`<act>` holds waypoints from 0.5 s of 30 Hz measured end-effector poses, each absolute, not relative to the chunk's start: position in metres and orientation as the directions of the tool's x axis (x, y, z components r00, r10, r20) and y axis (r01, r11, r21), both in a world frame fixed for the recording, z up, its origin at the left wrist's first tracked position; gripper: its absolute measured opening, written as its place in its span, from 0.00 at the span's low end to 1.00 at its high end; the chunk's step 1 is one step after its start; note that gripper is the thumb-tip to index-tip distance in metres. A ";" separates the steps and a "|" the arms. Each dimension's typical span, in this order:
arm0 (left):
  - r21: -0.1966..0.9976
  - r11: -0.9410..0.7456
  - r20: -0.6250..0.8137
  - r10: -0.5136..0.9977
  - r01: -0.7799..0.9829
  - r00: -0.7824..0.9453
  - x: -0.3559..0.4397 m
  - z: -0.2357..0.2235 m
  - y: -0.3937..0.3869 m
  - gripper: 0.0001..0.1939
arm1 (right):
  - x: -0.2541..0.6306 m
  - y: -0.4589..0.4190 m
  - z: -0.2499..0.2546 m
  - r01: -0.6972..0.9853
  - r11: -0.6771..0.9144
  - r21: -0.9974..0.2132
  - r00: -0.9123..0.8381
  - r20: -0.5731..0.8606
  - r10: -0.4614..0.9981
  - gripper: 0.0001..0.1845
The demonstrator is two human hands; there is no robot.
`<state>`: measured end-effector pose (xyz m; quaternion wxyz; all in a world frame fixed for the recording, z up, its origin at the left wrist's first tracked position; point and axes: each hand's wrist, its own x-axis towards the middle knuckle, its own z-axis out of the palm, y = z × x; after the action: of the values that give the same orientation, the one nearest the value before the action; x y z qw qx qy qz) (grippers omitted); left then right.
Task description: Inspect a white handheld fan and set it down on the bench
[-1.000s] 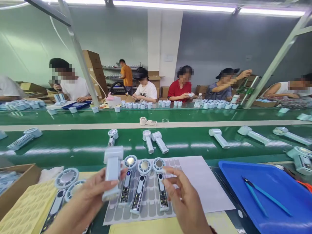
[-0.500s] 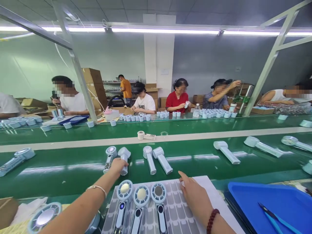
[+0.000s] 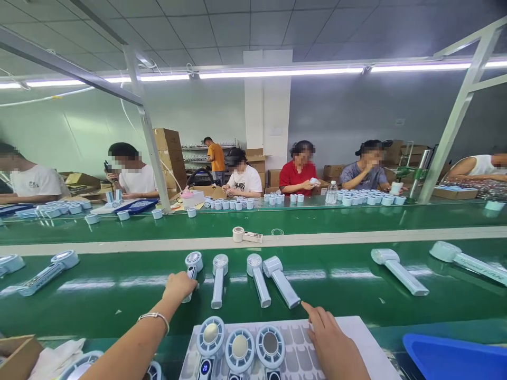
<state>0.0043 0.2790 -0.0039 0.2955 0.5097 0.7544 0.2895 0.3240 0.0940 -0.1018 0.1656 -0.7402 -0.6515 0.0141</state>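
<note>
My left hand (image 3: 180,286) is closed round the handle of a light-blue handheld fan (image 3: 194,259) on the green belt. Just right of it lies another handheld fan (image 3: 218,279), and two more, one grille up (image 3: 259,279) and one turned over (image 3: 282,279), lie side by side. My right hand (image 3: 330,335) is held with fingers stretched out over a grey moulded tray (image 3: 295,338), its index fingertip close to the turned-over fan's handle end. Three fans rest in the tray's near part; the left one (image 3: 210,338) has a lit display.
A blue tray (image 3: 455,351) stands at the right, a cardboard box (image 3: 18,353) at the left. More fans (image 3: 400,269) lie along the green belt (image 3: 130,295). A white fan (image 3: 238,235) sits on the pale middle strip. Several co-workers sit across the line.
My left hand has let go of the turned-over fan, which now lies grille up, and has moved left onto the neighbouring fan's handle. The view has tilted up slightly.
</note>
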 end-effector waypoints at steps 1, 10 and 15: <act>0.766 0.332 -0.189 0.935 0.550 -0.301 0.003 -0.002 0.277 0.16 | 0.325 0.094 -0.105 0.957 -0.105 -0.270 0.165 0.209 0.964 0.29; 0.977 0.159 -0.171 0.982 -0.145 -0.076 -0.007 0.042 0.187 0.06 | 0.324 0.090 -0.092 0.798 -0.097 -0.595 0.289 0.236 0.928 0.27; 0.826 0.330 -0.369 0.929 -0.457 0.003 -0.028 0.034 0.089 0.19 | 0.326 0.081 -0.074 0.542 -0.039 -0.839 0.422 0.232 0.876 0.19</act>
<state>-0.0278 0.0894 0.0337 0.6629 0.2489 0.4747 0.5227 0.3263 0.0813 -0.0736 0.4720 -0.6988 -0.5075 0.1769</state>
